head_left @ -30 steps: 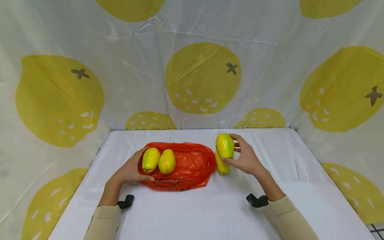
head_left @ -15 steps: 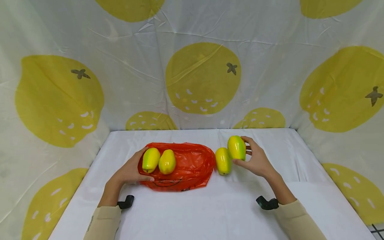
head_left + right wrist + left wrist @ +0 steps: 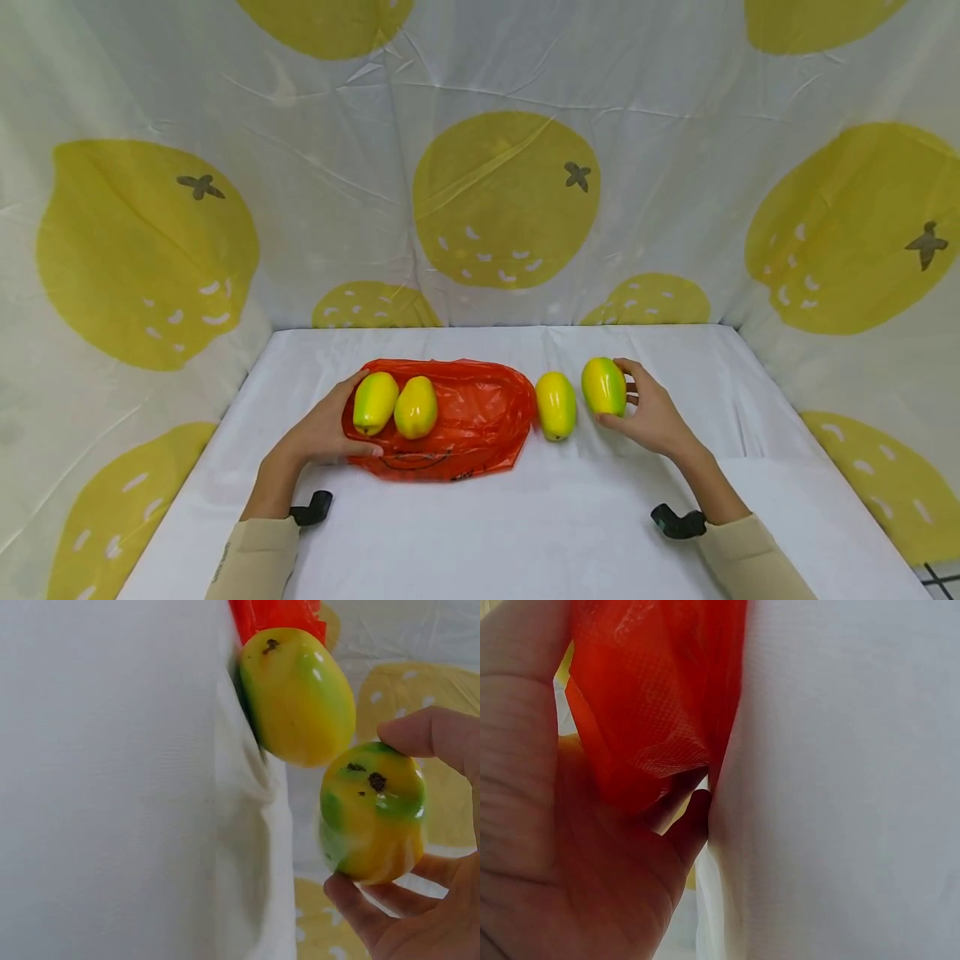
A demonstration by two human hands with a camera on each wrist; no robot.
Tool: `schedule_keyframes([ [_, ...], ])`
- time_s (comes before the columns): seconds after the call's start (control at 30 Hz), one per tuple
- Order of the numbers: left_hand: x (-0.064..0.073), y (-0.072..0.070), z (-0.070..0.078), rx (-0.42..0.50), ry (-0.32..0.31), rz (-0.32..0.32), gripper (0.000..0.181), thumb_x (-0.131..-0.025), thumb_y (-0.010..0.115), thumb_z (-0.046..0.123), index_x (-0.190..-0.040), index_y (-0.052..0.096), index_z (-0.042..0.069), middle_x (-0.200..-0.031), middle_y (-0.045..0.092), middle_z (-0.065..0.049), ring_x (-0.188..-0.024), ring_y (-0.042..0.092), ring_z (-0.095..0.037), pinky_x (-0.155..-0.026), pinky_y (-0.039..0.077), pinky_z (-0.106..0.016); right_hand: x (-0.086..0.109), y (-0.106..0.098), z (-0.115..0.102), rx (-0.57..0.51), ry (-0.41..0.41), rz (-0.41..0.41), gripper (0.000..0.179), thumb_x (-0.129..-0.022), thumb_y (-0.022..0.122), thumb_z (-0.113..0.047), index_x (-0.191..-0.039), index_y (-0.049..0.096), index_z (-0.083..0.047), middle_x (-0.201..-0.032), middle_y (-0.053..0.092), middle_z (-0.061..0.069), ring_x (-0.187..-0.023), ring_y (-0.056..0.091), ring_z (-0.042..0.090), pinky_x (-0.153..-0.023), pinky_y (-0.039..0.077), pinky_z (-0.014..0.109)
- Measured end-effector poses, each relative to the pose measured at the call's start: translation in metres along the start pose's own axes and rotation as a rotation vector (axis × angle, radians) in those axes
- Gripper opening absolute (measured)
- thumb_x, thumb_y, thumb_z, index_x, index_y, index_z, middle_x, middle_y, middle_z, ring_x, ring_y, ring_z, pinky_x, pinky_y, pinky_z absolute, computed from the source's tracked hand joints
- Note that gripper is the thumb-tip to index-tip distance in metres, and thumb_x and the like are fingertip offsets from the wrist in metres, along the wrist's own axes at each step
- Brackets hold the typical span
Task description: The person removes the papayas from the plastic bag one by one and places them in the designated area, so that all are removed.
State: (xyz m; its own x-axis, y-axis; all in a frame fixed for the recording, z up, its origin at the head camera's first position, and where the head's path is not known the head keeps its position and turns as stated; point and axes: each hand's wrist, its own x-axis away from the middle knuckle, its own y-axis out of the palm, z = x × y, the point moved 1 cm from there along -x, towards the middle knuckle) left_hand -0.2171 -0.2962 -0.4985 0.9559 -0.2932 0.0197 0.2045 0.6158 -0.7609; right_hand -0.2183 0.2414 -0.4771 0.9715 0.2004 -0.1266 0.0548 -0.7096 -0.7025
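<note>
My left hand (image 3: pixel 322 425) grips the left end of a crumpled red plastic bag (image 3: pixel 487 408), thumb along its near side. The left wrist view shows the red film (image 3: pixel 652 682) inside the curve of that hand; some fingers are hidden behind it. Two glossy yellow-green papayas, one at the left (image 3: pixel 377 403) and one beside it (image 3: pixel 416 407), lie on the left part of the bag. Another papaya (image 3: pixel 556 406) rests at the bag's right end. Right of it, my right hand (image 3: pixel 651 417) holds a fourth papaya (image 3: pixel 373 814) between thumb and fingertips, close over the table.
A white cloth covers the table (image 3: pixel 480 542). Behind and at both sides hang pale curtains (image 3: pixel 675 183) printed with large yellow lemons. A small black device (image 3: pixel 678 522) sits at the right wrist, another (image 3: pixel 312 507) at the left.
My right hand has carried its papaya to the right and then lower, away from the one at the bag's right end. The left hand and the bag stay in place.
</note>
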Motion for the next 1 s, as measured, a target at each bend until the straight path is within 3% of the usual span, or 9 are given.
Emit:
schedule_keyframes([
  [0.67,-0.002,0.003,-0.003,0.032,0.0,-0.014,0.135,-0.061,0.094,0.057,-0.165,0.016,0.022,-0.164,0.033,-0.008,-0.148,0.036,-0.036,-0.11,0.045,-0.064,0.002,0.014,0.014,0.044,0.064,-0.042,0.098,-0.082,0.085,-0.035,-0.158,0.029,-0.007,-0.153,0.044,0.022,-0.125,0.058,0.043,-0.104,0.051,0.06],
  [1.0,-0.002,0.002,-0.002,0.051,0.013,-0.007,0.134,-0.06,0.095,0.057,-0.165,0.018,0.023,-0.163,0.035,-0.006,-0.148,0.037,-0.034,-0.109,0.047,-0.063,0.003,0.016,0.014,0.045,0.03,-0.051,0.098,-0.082,0.086,-0.032,-0.157,0.03,-0.005,-0.15,0.046,0.023,-0.123,0.059,0.042,-0.104,0.052,0.059],
])
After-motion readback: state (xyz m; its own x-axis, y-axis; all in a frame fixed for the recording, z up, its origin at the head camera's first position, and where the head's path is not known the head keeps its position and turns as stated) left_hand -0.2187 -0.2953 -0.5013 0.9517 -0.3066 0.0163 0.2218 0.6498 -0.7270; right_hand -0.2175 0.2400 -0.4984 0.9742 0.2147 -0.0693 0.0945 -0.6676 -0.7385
